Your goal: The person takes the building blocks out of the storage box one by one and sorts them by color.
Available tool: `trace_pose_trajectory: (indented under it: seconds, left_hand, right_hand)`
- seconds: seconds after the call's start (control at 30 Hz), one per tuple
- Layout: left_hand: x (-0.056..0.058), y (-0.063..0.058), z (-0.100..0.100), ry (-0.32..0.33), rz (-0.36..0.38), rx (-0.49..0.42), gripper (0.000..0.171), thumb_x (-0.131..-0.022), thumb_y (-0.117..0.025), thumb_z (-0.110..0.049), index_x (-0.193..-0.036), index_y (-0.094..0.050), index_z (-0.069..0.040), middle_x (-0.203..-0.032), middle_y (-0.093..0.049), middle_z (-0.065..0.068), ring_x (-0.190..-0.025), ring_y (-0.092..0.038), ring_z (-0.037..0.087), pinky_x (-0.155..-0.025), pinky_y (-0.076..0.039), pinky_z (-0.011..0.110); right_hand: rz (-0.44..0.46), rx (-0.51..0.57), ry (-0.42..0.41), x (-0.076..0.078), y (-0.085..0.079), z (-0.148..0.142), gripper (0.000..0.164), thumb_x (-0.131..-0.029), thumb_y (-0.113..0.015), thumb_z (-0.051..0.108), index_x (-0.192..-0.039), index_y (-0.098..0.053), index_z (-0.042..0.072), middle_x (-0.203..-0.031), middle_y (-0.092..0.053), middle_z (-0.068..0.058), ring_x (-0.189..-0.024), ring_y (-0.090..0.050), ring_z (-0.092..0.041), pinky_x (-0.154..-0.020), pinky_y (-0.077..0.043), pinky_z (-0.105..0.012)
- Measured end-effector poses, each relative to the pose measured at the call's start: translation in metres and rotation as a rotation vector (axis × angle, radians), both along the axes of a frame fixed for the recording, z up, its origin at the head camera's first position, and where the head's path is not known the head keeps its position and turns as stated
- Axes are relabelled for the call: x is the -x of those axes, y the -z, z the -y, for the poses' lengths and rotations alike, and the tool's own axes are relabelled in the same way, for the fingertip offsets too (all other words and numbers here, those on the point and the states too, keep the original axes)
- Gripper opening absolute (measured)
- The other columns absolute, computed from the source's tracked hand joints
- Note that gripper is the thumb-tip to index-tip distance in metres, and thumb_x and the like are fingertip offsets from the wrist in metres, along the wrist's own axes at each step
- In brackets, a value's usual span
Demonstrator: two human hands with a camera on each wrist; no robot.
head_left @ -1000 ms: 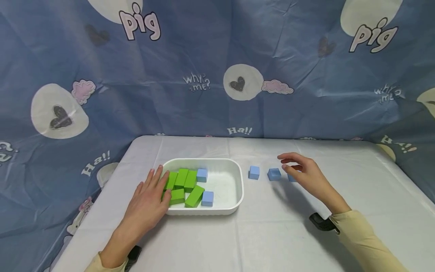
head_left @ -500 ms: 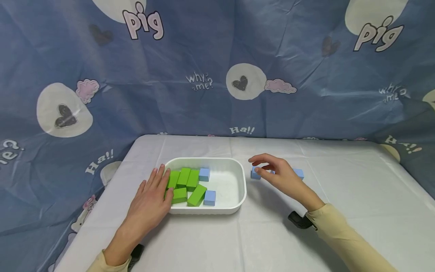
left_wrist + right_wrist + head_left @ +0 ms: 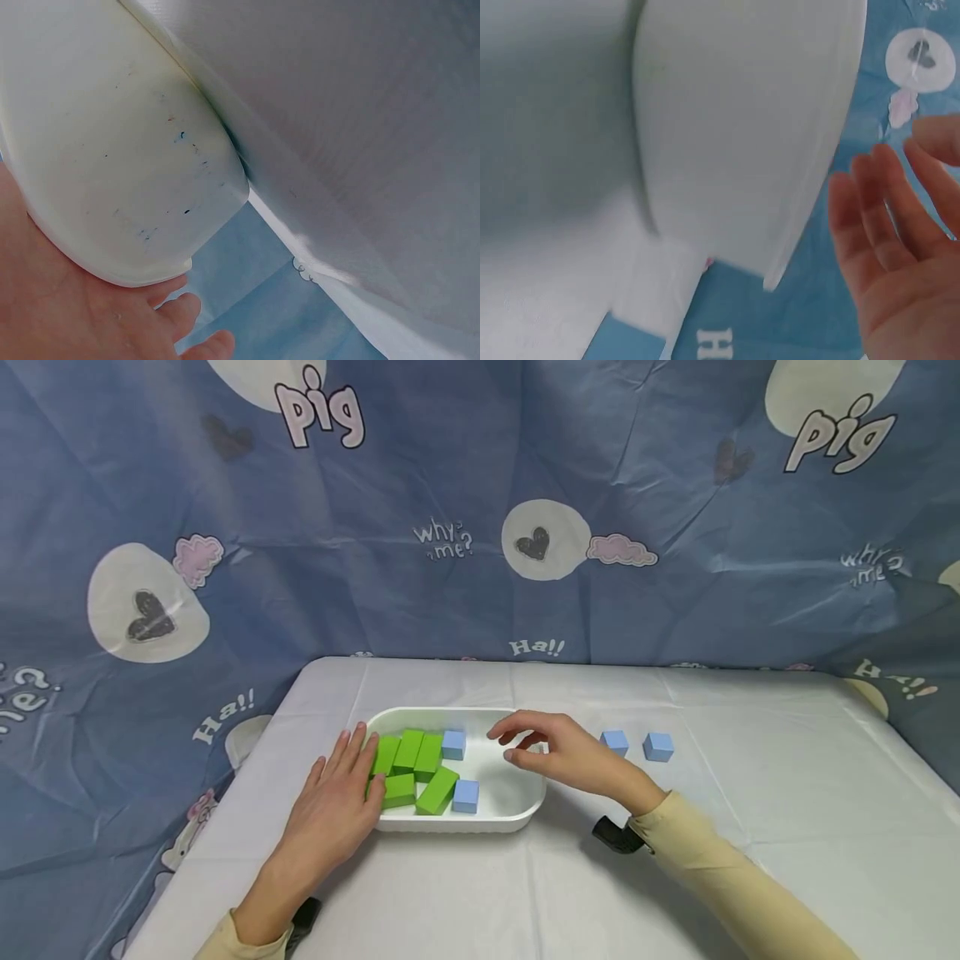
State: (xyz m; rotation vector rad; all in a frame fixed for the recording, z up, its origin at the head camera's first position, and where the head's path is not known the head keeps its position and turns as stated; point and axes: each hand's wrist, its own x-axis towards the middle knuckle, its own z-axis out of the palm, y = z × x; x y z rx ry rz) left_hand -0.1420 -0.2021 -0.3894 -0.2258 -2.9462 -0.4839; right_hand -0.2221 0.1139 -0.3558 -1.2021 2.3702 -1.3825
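Note:
A white plastic tray [image 3: 457,824] stands on the table with several green rectangular blocks [image 3: 408,750] and two blue cubes [image 3: 465,796] in it. My left hand [image 3: 333,806] rests on the tray's left end, fingers stretched along the rim and thumb beside a green block. The left wrist view shows that palm [image 3: 82,315] against the tray's outer edge. Over the tray's right end hovers my right hand [image 3: 570,756], fingers loosely bent and thumb apart from them. No block shows between the right fingers [image 3: 885,199] in the right wrist view.
Two more blue cubes [image 3: 658,747] sit on the white-covered table [image 3: 810,777], right of the tray and beyond my right hand. A blue printed cloth [image 3: 465,602] hangs behind the table's far edge.
My right hand has moved left, from above the loose blue cubes to over the tray's right end. The leftmost loose cube no longer shows; my hand covers its spot. My left hand has stayed put.

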Motion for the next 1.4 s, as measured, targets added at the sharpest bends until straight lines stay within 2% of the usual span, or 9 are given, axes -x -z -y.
trace_pose_trajectory:
  seconds: [0.1, 0.2, 0.37, 0.47, 0.7, 0.93, 1.17, 1.4]
  left_hand:
    - [0.001, 0.000, 0.000, 0.005, 0.003, -0.001, 0.057, -0.106, -0.034, -0.032, -0.155, -0.028, -0.002, -0.162, -0.015, 0.015, -0.149, -0.010, 0.033, -0.113, -0.012, 0.060]
    - [0.001, 0.000, 0.000, 0.004, 0.005, 0.000, 0.058, -0.106, -0.033, -0.032, -0.155, -0.027, -0.003, -0.162, -0.015, 0.015, -0.149, -0.010, 0.033, -0.114, -0.012, 0.059]
    - [0.001, 0.000, 0.000, -0.002, 0.001, 0.002, 0.057, -0.106, -0.034, -0.032, -0.155, -0.028, -0.004, -0.162, -0.015, 0.015, -0.149, -0.010, 0.033, -0.113, -0.012, 0.061]
    - [0.000, 0.000, 0.001, -0.001, -0.002, 0.002, 0.057, -0.105, -0.035, -0.031, -0.155, -0.029, -0.004, -0.162, -0.016, 0.015, -0.149, -0.011, 0.034, -0.113, -0.013, 0.062]
    - [0.000, 0.000, 0.000, 0.000, 0.000, 0.001, 0.056, -0.106, -0.034, -0.031, -0.154, -0.030, -0.004, -0.162, -0.016, 0.015, -0.149, -0.011, 0.034, -0.112, -0.013, 0.062]
    - [0.000, 0.001, 0.001, -0.001, 0.000, -0.003, 0.056, -0.106, -0.034, -0.032, -0.154, -0.030, -0.004, -0.162, -0.015, 0.014, -0.149, -0.011, 0.033, -0.112, -0.013, 0.062]
    - [0.000, 0.002, 0.000, 0.001, -0.002, -0.010, 0.056, -0.106, -0.035, -0.031, -0.154, -0.030, -0.004, -0.162, -0.015, 0.014, -0.149, -0.012, 0.033, -0.112, -0.014, 0.062]
    - [-0.001, 0.001, -0.001, -0.005, 0.004, -0.018, 0.056, -0.105, -0.036, -0.030, -0.154, -0.030, -0.004, -0.163, -0.015, 0.014, -0.148, -0.012, 0.033, -0.112, -0.015, 0.062]
  right_hand:
    - [0.011, -0.059, -0.084, 0.003, -0.002, 0.007, 0.032, -0.095, -0.064, 0.006, -0.121, -0.066, 0.023, -0.117, -0.064, 0.011, -0.106, -0.062, -0.020, -0.091, -0.050, -0.032]
    - [0.054, -0.112, -0.164, 0.009, -0.002, 0.013, 0.035, -0.094, -0.064, 0.003, -0.122, -0.066, 0.023, -0.119, -0.064, 0.007, -0.108, -0.062, -0.025, -0.092, -0.050, -0.031]
    - [0.147, -0.190, -0.273, 0.020, 0.000, 0.025, 0.037, -0.091, -0.062, -0.006, -0.125, -0.065, 0.009, -0.125, -0.064, -0.009, -0.113, -0.061, -0.029, -0.092, -0.051, -0.032]
    - [0.179, -0.226, -0.316, 0.024, 0.002, 0.032, 0.035, -0.089, -0.062, -0.008, -0.122, -0.066, 0.003, -0.122, -0.065, -0.011, -0.112, -0.062, -0.027, -0.090, -0.052, -0.034]
    - [0.205, -0.287, -0.354, 0.027, 0.009, 0.041, 0.037, -0.087, -0.061, -0.009, -0.118, -0.069, 0.008, -0.116, -0.068, 0.000, -0.110, -0.062, -0.016, -0.090, -0.051, -0.030]
    - [0.191, -0.305, -0.394, 0.027, 0.014, 0.050, 0.040, -0.086, -0.061, -0.012, -0.119, -0.069, 0.009, -0.119, -0.067, 0.000, -0.113, -0.061, -0.024, -0.090, -0.051, -0.028]
    - [0.168, -0.316, -0.369, 0.026, 0.017, 0.051, 0.043, -0.083, -0.067, -0.012, -0.121, -0.067, 0.009, -0.119, -0.066, 0.002, -0.107, -0.061, -0.017, -0.085, -0.053, -0.025]
    - [0.153, -0.322, -0.341, 0.025, 0.020, 0.050, 0.044, -0.082, -0.066, -0.013, -0.118, -0.069, 0.011, -0.117, -0.066, 0.004, -0.105, -0.062, -0.013, -0.084, -0.053, -0.024]
